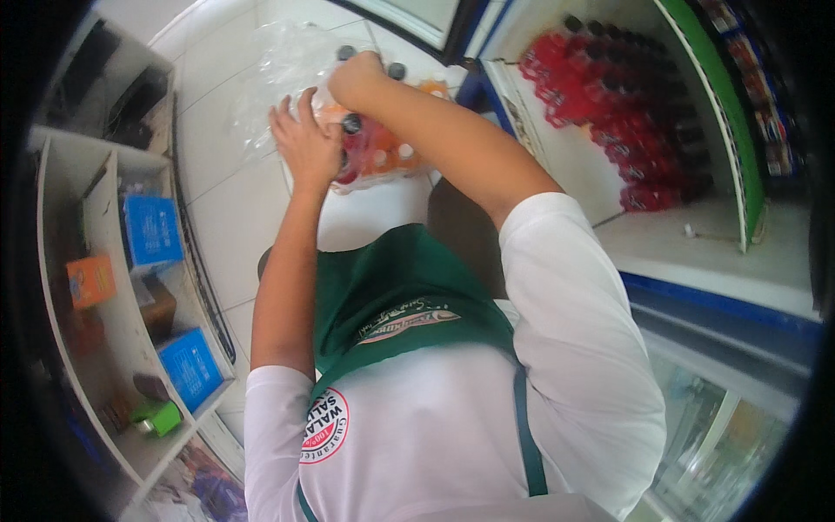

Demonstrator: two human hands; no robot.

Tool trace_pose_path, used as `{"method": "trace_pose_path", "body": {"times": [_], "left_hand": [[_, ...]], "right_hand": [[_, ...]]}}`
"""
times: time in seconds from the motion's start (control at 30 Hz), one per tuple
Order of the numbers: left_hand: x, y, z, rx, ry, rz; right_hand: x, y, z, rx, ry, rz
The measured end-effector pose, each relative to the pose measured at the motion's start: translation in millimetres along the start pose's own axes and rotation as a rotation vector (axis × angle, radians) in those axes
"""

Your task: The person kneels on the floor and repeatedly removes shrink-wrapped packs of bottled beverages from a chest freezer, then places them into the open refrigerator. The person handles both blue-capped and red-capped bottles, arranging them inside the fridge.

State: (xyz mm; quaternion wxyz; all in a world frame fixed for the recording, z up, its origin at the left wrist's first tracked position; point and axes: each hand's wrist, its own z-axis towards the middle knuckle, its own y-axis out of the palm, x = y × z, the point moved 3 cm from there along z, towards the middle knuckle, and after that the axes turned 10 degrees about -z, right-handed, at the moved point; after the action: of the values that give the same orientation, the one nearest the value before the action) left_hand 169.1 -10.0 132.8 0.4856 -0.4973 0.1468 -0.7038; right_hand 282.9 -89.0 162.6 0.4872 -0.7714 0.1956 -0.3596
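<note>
A plastic-wrapped pack of bottles (385, 147) with dark and white caps, holding red and orange drinks, stands in front of me at the top middle. My left hand (306, 140) rests at the pack's left side with its fingers spread, beside a dark-capped bottle (352, 124). Above the pack is my right hand (357, 79), its fingers curled between two dark caps; what it grips is hidden by the hand itself. Loose clear plastic wrap (274, 72) spreads over the tiles to the left of both hands.
Red-drink bottles (613, 111) lie stacked in a white compartment on the right, beside a green-edged panel (724, 117). On the left, a white shelf unit (107, 196) holds blue boxes (153, 228) and an orange box (91, 280). A dark-framed glass door (417, 19) is at the top.
</note>
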Motion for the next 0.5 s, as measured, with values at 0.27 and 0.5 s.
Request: {"method": "trace_pose_path", "body": {"times": [0.27,0.5], "left_hand": [[3,7,3,-0.031,0.156,0.095],[4,10,4,-0.009,0.132,0.036]], "right_hand": [[79,-27,-145,0.967,0.427,1.324],[167,6,-295,1.167,1.239,0.682]]}}
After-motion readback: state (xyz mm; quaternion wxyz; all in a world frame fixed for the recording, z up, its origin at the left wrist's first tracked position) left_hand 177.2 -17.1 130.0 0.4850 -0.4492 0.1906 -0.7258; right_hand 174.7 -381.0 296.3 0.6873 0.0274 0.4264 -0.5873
